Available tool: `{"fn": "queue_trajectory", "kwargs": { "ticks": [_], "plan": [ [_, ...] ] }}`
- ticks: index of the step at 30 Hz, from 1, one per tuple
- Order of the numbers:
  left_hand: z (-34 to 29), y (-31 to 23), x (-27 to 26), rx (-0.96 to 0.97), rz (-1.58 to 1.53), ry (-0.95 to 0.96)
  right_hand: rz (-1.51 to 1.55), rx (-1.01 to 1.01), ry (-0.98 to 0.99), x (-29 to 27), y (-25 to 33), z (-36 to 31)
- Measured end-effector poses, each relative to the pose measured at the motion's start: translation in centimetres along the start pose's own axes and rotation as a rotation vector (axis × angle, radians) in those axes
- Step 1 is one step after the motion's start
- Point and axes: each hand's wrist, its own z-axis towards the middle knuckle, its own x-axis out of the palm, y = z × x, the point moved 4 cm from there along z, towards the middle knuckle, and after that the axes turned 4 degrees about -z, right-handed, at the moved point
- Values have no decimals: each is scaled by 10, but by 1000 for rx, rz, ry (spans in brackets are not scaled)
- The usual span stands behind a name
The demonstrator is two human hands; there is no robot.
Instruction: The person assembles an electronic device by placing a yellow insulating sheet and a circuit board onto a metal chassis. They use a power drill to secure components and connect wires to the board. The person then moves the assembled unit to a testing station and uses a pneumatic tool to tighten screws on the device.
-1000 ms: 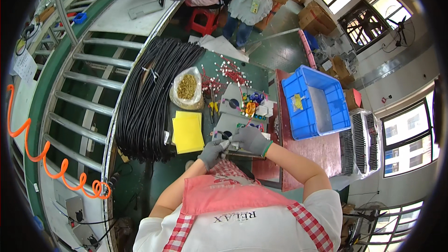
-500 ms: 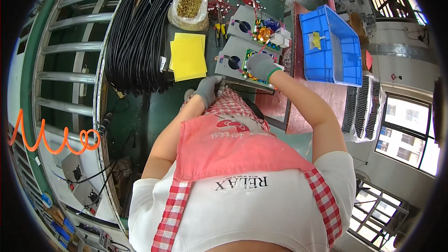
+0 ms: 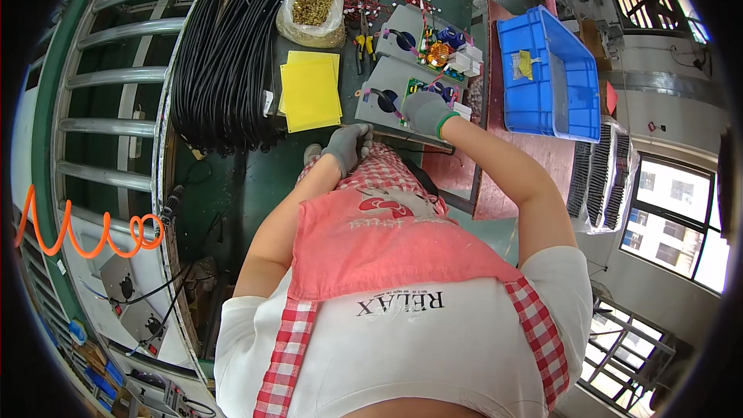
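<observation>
Grey metal panel [image 3: 391, 98], flat on the green bench at its near edge, directly under the right hand [image 3: 426, 111] and just beyond the left hand [image 3: 346, 147]. Looks stiff and thin, sheet metal by the sharp folded rim, probably light enough for one hand yet awkward for its breadth; best taken by the two bare side edges, never by the small circuit board [image 3: 430, 90] and coloured wires mounted at its far-right corner, which seem fragile and easy to snag. Right hand, gloved in grey, curled palm-down over that board with fingers bent narrow; whether anything is pinched beneath cannot be told. Left hand, also gloved, closed loosely at the panel's near-left corner, seemingly steadying it, grip not clear. A second like panel [image 3: 402, 39] just past the right hand; yellow sheets [image 3: 310, 91] to the left of the left hand; black cable bundle [image 3: 224, 46] farther left; blue bin [image 3: 546, 73] well to the right of the right hand. Edges likely sharp, gloves sensible.
</observation>
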Motion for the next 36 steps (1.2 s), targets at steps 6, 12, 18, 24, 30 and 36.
{"fn": "queue_trajectory", "kwargs": {
  "ticks": [6, 12, 18, 24, 30, 36],
  "plan": [
    [1, 2, 1, 3, 7, -27, 39, 21, -29, 7, -2, 1],
    [-4, 3, 5, -1, -30, -30, 92, 8, -101, 18, -9, 10],
    [0, 7, 8, -40, -37, -11, 30, 19, -65, 17, -6, 10],
    [15, 18, 8, 99, -40, 55, 8, -132, -314, 44, -7, 17],
    [51, 41, 5, -56, -58, 106, -88, -53, -213, 13, -2, -7],
    [55, 38, 20, -75, 462, 65, 92, -68, -95, 4, -10, 17]
  ]
}}
